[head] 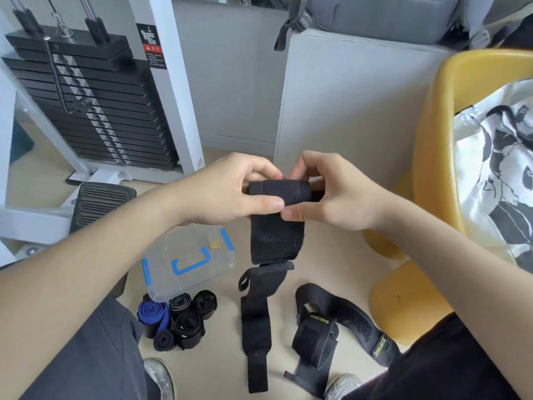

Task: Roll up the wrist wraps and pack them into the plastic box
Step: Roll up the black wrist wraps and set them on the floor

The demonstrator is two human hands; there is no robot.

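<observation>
Both hands hold the top end of a long black wrist wrap (275, 235), which is folded over into the start of a roll. My left hand (230, 192) pinches it from the left and my right hand (331, 192) from the right. The rest of the wrap hangs down to the floor. A clear plastic box (187, 261) with blue latches and a closed lid lies on the floor below my left hand. Several rolled wraps (180, 319), black and one blue, sit in front of the box. Another black wrap (340, 327) with yellow lettering lies loose on the floor at the right.
A weight-stack machine (86, 96) stands at the back left with a black foot plate (101, 203). A yellow chair (438, 168) holding a patterned bag (501, 168) is at the right. My knees and shoes frame the bottom.
</observation>
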